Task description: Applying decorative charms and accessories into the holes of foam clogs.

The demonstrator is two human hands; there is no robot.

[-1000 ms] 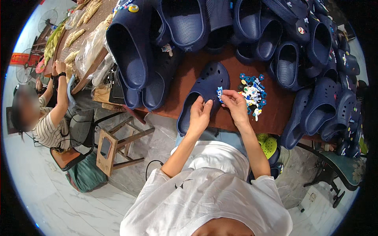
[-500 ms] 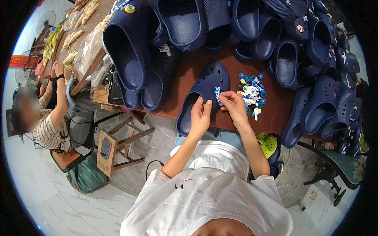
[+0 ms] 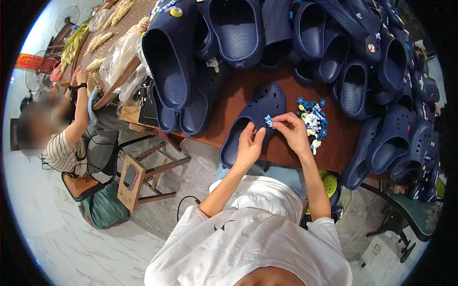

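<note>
A navy blue clog with round holes in its upper lies in front of me on the brown tabletop, its toe pointing away. My left hand is at the clog's foot opening, fingers bent over the edge of the upper and partly hidden inside. Between the thumb and fingertips of my right hand is a small blue and white shoe charm, held against the upper. Just right of that hand sits a pile of loose shoe charms, white figures and blue flowers among them.
More navy clogs are heaped along the far side and right of the brown table. Left stand a wooden stool and a seated person beside corn cobs. Lime green clogs lie below the table's edge.
The whole view has shifted slightly, with things sitting further right and lower. My right fingers now cover more of the charm. My left hand keeps its place at the clog's opening.
</note>
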